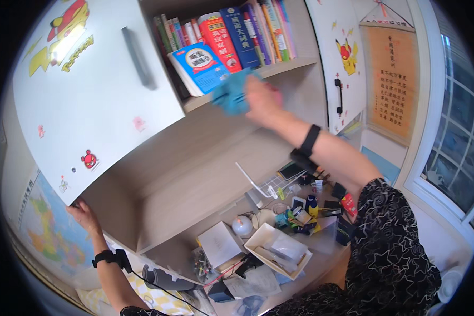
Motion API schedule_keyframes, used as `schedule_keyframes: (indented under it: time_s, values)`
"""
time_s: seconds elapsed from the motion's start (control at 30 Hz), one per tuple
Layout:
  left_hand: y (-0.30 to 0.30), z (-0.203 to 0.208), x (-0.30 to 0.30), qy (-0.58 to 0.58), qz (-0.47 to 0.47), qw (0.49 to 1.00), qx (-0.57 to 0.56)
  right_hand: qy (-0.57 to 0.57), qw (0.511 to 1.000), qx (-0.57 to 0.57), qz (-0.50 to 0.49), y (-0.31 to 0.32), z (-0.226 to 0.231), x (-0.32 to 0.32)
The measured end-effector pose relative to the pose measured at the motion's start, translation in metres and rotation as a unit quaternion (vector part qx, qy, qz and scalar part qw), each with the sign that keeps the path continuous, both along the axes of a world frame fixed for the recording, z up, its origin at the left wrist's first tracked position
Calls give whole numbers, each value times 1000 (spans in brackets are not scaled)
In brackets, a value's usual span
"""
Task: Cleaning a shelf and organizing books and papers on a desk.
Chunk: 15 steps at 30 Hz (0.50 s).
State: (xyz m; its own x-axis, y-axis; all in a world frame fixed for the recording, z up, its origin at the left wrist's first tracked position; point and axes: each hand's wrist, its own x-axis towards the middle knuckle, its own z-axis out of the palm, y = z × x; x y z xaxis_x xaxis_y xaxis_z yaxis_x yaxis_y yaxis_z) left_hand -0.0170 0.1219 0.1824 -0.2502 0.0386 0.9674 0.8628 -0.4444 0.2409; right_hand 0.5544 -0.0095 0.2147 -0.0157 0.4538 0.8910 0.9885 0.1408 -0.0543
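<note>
My right hand [264, 101] grips a crumpled teal cloth [230, 96], both a little blurred. It is up at the front edge of the bookshelf [295, 65], just below a row of books. A blue-and-white book [201, 68] leans there, close to the cloth, beside a thick red dictionary [219, 42] and a dark blue one [241, 38]. At the lower left, my left hand [84, 217] has its fingers closed on the bottom corner of the white cabinet door [105, 79]. The door carries cartoon stickers and a grey handle.
Below is a bare shelf board [189, 184]. The cluttered desk under it holds a white box [220, 245], an open cream bin [275, 252], a round white object [242, 225] and several bottles. A second sticker-covered door [342, 63], a hanging scroll [388, 79] and a window [453, 142] stand right.
</note>
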Motion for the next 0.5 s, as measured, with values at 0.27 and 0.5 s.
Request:
schedule_keyframes:
  time_s: [0.27, 0.5]
  values:
    - [3, -2, -9, -4, -19, 1000, -5, -206, 945, 190, 168, 23, 5, 33]
    - [2, 0, -8, 20, 33, 999, -15, -131, 976, 175, 4, 32, -5, 170]
